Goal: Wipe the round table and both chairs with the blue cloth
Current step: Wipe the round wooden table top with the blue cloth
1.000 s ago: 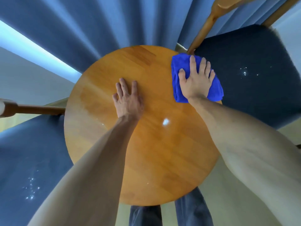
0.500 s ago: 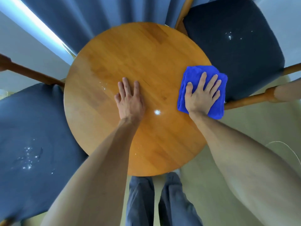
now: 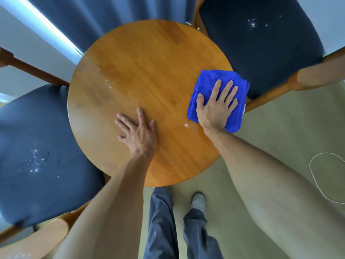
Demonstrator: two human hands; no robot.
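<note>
Folded blue microfibre cloth (image 3: 214,85): pressed flat under released right hand (image 3: 216,107), round wooden surface (image 3: 141,58) edge; left hand (image 3: 140,133) released, bracing. Overlap strokes; keep pressure even.

Left hand (image 3: 139,134) lies flat, fingers spread; right hand (image 3: 216,104) presses flat, fingers straight. Both forearms reach forward.

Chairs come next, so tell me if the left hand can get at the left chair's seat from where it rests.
Probably yes: the left hand lies flat on the round table, and the left chair's seat sits beside it, nothing between.
</note>
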